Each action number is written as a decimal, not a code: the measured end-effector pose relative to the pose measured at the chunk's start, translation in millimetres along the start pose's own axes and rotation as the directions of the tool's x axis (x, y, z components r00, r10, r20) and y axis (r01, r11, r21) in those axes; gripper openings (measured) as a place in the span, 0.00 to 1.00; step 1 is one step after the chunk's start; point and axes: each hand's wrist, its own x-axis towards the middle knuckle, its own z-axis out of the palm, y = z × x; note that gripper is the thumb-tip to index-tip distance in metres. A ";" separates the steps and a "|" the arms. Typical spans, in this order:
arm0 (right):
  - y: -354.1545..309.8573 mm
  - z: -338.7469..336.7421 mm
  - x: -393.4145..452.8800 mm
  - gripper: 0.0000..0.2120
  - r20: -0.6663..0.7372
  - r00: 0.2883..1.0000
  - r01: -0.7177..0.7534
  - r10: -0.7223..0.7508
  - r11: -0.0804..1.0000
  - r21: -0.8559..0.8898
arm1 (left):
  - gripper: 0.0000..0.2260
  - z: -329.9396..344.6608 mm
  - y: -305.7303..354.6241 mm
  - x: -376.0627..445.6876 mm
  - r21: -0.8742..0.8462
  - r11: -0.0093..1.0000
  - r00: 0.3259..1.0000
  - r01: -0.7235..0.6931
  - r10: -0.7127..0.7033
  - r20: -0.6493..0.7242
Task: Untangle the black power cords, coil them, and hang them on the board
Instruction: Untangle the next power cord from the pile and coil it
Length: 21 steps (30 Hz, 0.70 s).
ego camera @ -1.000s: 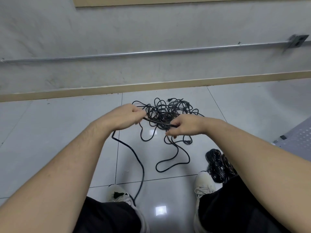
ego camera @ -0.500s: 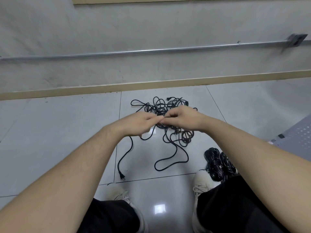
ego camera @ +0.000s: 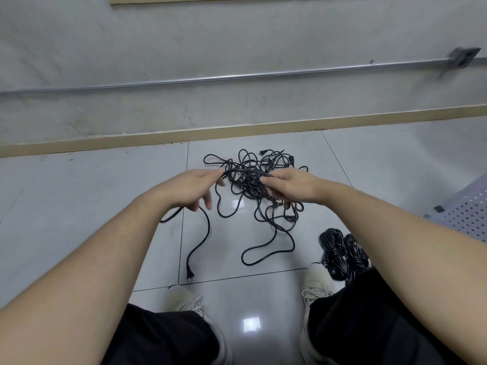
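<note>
Your left hand pinches a stretch of thin black rubber power cord that runs across to your right hand, which grips it too, above the tangled pile of black cords on the glossy grey tiled floor. A loose end with a black plug lies near your left shoe. Two coiled black cord bundles sit beside your right shoe.

This looks like a workshop or utility room rather than a home. At twelve o'clock a bare, scuffed grey wall carries an exposed metal pipe above glossy floor tiles, and at three o'clock lies a perforated metal board.
</note>
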 end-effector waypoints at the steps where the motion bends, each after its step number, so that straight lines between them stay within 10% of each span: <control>1: -6.3 0.6 1.1 0.19 0.006 0.999 0.031 -0.031 0.999 -0.025 | 0.19 6.2 3.3 0.3 -0.051 0.998 0.999 -0.027 0.028 0.024; 11: -11.0 -0.9 -4.7 0.22 0.148 0.984 -0.069 0.096 0.981 -0.179 | 0.24 4.9 24.3 -2.7 0.009 0.934 0.934 -0.358 0.358 -0.007; 15: 3.6 -1.7 -1.7 0.20 0.099 0.992 -0.049 0.074 0.972 -0.229 | 0.24 -9.5 12.2 -11.2 -0.051 0.954 0.956 -0.294 0.293 -0.025; 21: 21.8 -3.0 -5.5 0.19 0.101 0.986 -0.131 0.132 0.991 -0.022 | 0.17 -22.7 -5.5 -1.2 0.312 0.949 0.990 0.043 0.002 -0.143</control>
